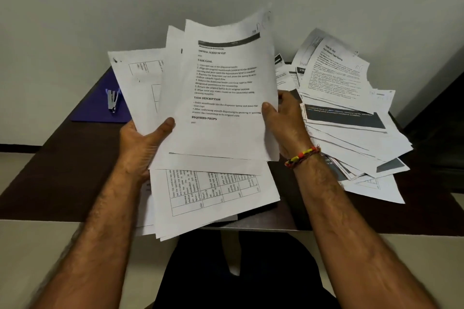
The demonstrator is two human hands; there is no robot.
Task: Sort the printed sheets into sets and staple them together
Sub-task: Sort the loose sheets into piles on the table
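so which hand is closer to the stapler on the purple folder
Left. The left hand grips the fanned sheets just right of the stapler; the right hand holds their far edge.

Both bare forearms reach forward, left hand point(140, 143) and right hand point(288, 123) raised with fingers curled behind and thumbs pressed on front, pinching; right wrist wears a beaded bracelet point(302, 157).
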